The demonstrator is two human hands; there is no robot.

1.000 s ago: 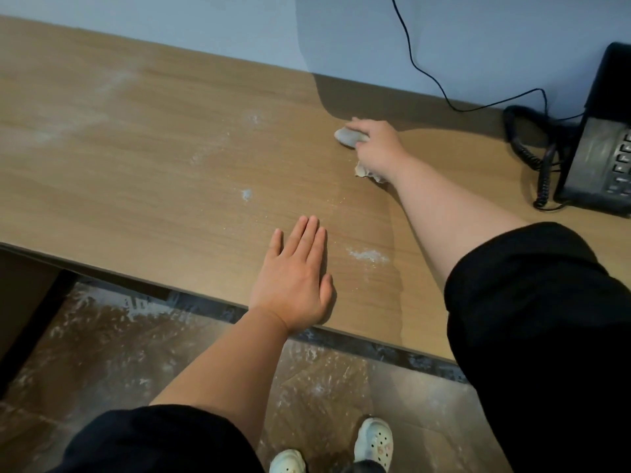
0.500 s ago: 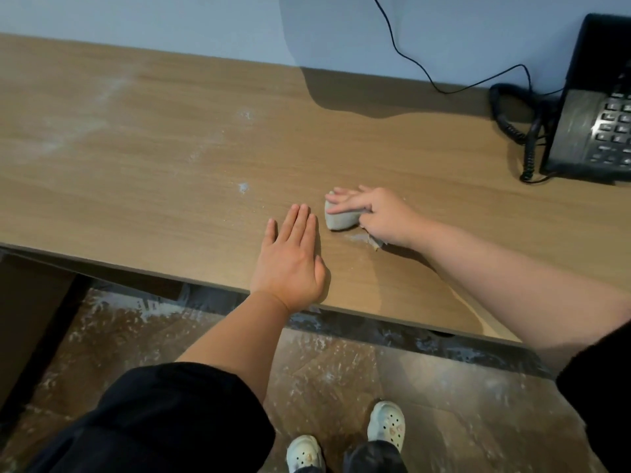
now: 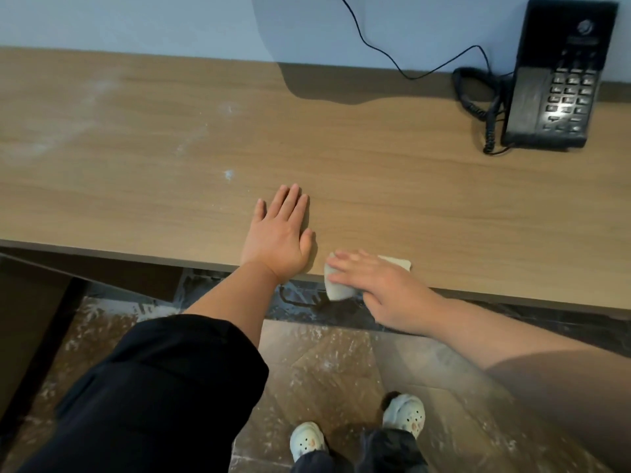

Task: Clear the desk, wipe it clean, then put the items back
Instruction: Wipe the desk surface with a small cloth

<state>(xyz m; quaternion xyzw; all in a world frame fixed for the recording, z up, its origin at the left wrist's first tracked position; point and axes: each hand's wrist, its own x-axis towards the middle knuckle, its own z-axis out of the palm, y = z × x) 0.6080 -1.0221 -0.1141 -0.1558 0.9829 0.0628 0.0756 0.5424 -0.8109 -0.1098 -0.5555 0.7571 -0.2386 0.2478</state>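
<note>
Wiping at the near edge of the desk (image 3: 392, 186). The cloth (image 3: 337, 291) sits on the near rim, just right of centre. One fold hangs past the edge and a corner shows on the far right side of the hand. The right hand (image 3: 382, 285) lies on top of it with fingers (image 3: 350, 266) nearly straight, pressing rather than pinching; blur hides the thumb. The left hand (image 3: 278, 238) rests flat on the desk just left of the cloth, fingers straight and together, holding nothing, apparently as a brace.

The cloth looks light, soft and limp. It should mould to the hand, bunch under a sideways push, and could slip off the rim where it overhangs. Flat palm pressure over its middle seems the best hold for wiping; for lifting, a pinch on the bunched fold.

White dust patches (image 3: 228, 174) lie to the far left and a telephone (image 3: 560, 83) stands at the far right, so the wiping appears unfinished.
</note>
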